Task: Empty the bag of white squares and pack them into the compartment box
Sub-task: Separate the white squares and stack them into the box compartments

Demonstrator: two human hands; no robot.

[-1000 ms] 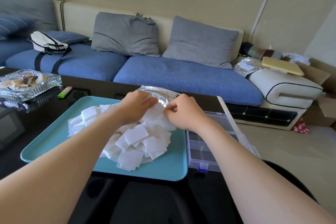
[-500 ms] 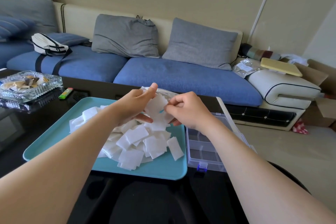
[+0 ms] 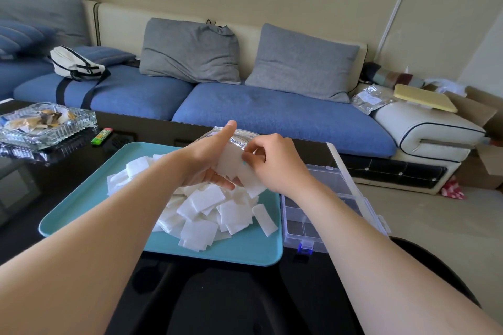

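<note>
A heap of white squares (image 3: 206,207) lies on a teal tray (image 3: 81,198) on the black table. Above the heap, my left hand (image 3: 206,160) cradles a small stack of white squares (image 3: 234,168), thumb raised and fingers under it. My right hand (image 3: 275,166) pinches the stack's right side with curled fingers. The silver foil bag (image 3: 245,134) lies behind both hands, mostly hidden. A clear plastic compartment box (image 3: 329,209) with a blue latch stands open just right of the tray; the compartments I can see hold nothing.
A glass ashtray (image 3: 46,125) and a green lighter (image 3: 101,136) sit at the table's far left. A blue sofa (image 3: 272,114) with grey cushions runs behind the table. The box's open lid (image 3: 351,171) stands along its right side. Bare floor lies to the right.
Both hands have lifted a small stack of squares up off the heap. My left thumb has straightened upward, and one square has dropped to the tray's right side.
</note>
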